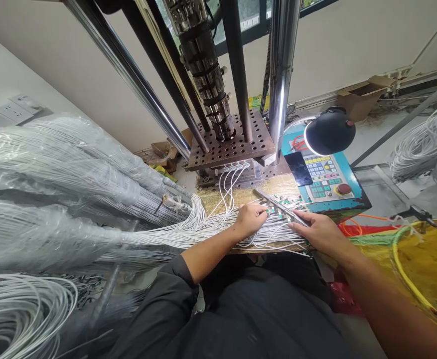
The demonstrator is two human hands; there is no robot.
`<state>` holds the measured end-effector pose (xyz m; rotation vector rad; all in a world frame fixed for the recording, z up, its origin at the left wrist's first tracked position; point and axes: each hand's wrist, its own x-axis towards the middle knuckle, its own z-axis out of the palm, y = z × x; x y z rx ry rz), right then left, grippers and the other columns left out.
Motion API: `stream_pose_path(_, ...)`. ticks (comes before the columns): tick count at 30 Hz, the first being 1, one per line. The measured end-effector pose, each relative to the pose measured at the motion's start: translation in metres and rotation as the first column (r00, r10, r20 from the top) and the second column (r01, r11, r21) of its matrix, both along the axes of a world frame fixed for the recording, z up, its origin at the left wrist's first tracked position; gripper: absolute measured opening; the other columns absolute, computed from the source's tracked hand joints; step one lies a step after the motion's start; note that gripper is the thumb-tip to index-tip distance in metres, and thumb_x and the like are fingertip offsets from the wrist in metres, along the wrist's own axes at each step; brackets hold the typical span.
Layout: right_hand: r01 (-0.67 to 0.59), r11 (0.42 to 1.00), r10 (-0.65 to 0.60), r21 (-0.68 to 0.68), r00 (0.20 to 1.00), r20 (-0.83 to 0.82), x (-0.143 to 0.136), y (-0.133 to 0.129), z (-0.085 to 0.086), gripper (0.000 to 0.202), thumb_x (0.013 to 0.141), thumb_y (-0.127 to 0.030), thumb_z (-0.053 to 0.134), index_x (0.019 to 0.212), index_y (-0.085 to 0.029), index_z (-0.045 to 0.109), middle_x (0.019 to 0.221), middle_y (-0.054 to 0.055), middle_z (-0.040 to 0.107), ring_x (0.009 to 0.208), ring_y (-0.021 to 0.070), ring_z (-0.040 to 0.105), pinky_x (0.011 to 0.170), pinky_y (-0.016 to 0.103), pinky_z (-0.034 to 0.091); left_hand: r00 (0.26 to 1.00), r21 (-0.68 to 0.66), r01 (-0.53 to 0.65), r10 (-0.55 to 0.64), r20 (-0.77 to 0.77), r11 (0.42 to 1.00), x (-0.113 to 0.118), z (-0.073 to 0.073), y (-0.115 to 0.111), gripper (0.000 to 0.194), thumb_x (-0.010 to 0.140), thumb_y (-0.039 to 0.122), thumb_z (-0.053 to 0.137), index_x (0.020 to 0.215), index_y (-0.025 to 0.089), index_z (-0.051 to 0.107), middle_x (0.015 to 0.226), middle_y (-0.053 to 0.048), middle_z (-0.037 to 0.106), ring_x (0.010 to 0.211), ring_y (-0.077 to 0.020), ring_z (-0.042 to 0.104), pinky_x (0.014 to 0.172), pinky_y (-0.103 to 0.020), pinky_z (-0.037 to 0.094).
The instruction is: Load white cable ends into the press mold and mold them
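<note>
My left hand (251, 220) is closed in a pinch on the end of a white cable, close to a small green-and-metal connector (267, 213). My right hand (318, 230) grips one end of a long, narrow metal bar (280, 205), thumb below and fingers above. Along the bar's near side sit several small green-ended connectors. Beneath both hands lies a thick bundle of white cables (188, 232) on a brown work board (218, 198). More green cable ends (291, 199) lie just beyond the bar.
A press with a perforated plate (233, 142) stands ahead, with white cables running under it. A lit black lamp (330, 130) hangs over a teal control panel (326, 174) at right. Plastic-wrapped cable bundles (65, 164) fill the left. A yellow sack (427, 264) lies right.
</note>
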<state>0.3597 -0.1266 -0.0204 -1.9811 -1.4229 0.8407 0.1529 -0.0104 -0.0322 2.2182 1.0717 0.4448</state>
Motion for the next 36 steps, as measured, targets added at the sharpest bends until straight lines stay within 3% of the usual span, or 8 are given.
stream_pose_path(8, 0.0, 1.0, 0.0, 0.009, 1.0, 0.009, 0.001, 0.0, 0.001, 0.059, 0.081, -0.05, 0.065, 0.131, -0.018, 0.07, 0.13, 0.007, 0.071, 0.122, 0.0317, 0.066, 0.105, 0.04, 0.052, 0.989, -0.015, -0.066, 0.068, 0.134, 0.998, 0.0, -0.006, -0.002, 0.023, 0.09, 0.023, 0.059, 0.089, 0.022, 0.082, 0.09, -0.003, 0.078, 0.09, -0.019, 0.068, 0.087, -0.03, 0.048)
stream_pose_path(15, -0.007, 1.0, 0.007, -0.028, 1.0, 0.006, -0.002, 0.0, 0.01, 0.062, 0.083, -0.052, 0.063, 0.133, -0.016, 0.068, 0.13, 0.007, 0.071, 0.123, 0.0306, 0.065, 0.106, 0.037, 0.052, 0.996, 0.053, -0.08, 0.078, 0.046, 0.995, 0.0, -0.004, -0.005, 0.023, 0.09, 0.024, 0.058, 0.085, 0.024, 0.08, 0.084, -0.001, 0.076, 0.089, -0.0184, 0.066, 0.088, -0.031, 0.044)
stream_pose_path(21, 0.001, 1.0, -0.001, -0.003, 0.999, 0.033, -0.003, 0.001, 0.011, 0.056, 0.083, -0.052, 0.063, 0.128, -0.021, 0.072, 0.126, 0.005, 0.073, 0.119, 0.0316, 0.067, 0.103, 0.039, 0.053, 0.993, 0.092, -0.12, 0.119, 0.023, 0.988, 0.005, -0.009, -0.009, 0.026, 0.091, 0.026, 0.055, 0.079, 0.024, 0.078, 0.079, -0.001, 0.074, 0.087, -0.019, 0.065, 0.09, -0.033, 0.042)
stream_pose_path(25, -0.009, 1.0, 0.009, -0.001, 1.0, 0.026, -0.001, 0.001, 0.01, 0.057, 0.082, -0.052, 0.063, 0.128, -0.021, 0.072, 0.126, 0.005, 0.072, 0.12, 0.0314, 0.067, 0.104, 0.038, 0.052, 0.995, -0.132, -0.058, 0.068, 0.072, 0.99, 0.003, -0.011, 0.006, 0.022, 0.089, 0.029, 0.061, 0.093, 0.021, 0.081, 0.087, -0.004, 0.076, 0.086, -0.0188, 0.066, 0.084, -0.03, 0.046)
stream_pose_path(27, -0.01, 1.0, 0.01, 0.002, 1.0, 0.008, 0.0, 0.001, 0.011, 0.055, 0.082, -0.052, 0.064, 0.127, -0.022, 0.073, 0.125, 0.004, 0.073, 0.119, 0.0315, 0.068, 0.103, 0.039, 0.053, 0.989, -0.301, 0.033, 0.013, 0.147, 0.953, 0.0, -0.009, 0.021, 0.024, 0.087, 0.03, 0.065, 0.099, 0.017, 0.081, 0.094, -0.006, 0.077, 0.085, -0.0175, 0.066, 0.08, -0.027, 0.048)
stream_pose_path(29, -0.006, 1.0, 0.006, 0.006, 1.0, -0.012, 0.001, 0.001, 0.011, 0.054, 0.081, -0.051, 0.066, 0.126, -0.022, 0.074, 0.124, 0.004, 0.073, 0.118, 0.0315, 0.068, 0.103, 0.039, 0.053, 0.971, -0.375, 0.083, 0.01, 0.238, 0.923, -0.003, -0.007, 0.035, 0.026, 0.086, 0.033, 0.067, 0.099, 0.014, 0.08, 0.095, -0.007, 0.076, 0.085, -0.0159, 0.065, 0.078, -0.026, 0.047)
stream_pose_path(33, 0.004, 1.0, -0.004, 0.009, 1.0, -0.023, 0.002, 0.002, 0.009, 0.055, 0.08, -0.051, 0.067, 0.126, -0.021, 0.074, 0.126, 0.005, 0.073, 0.119, 0.0317, 0.068, 0.104, 0.041, 0.053, 0.94, -0.401, 0.029, 0.112, 0.323, 0.915, -0.001, -0.007, 0.051, 0.027, 0.087, 0.034, 0.067, 0.082, 0.01, 0.077, 0.068, -0.002, 0.066, 0.064, -0.0113, 0.057, 0.063, -0.023, 0.044)
stream_pose_path(36, 0.009, 1.0, -0.009, 0.004, 1.0, -0.028, 0.003, 0.001, 0.007, 0.057, 0.08, -0.052, 0.067, 0.127, -0.02, 0.073, 0.125, 0.006, 0.073, 0.119, 0.0323, 0.067, 0.104, 0.041, 0.053, 0.876, -0.569, -0.073, 0.326, 0.357, 0.819, 0.007, -0.013, 0.052, 0.016, 0.081, 0.022, 0.073, 0.087, 0.008, 0.073, 0.062, 0.0, 0.063, 0.055, -0.0099, 0.055, 0.056, -0.023, 0.045)
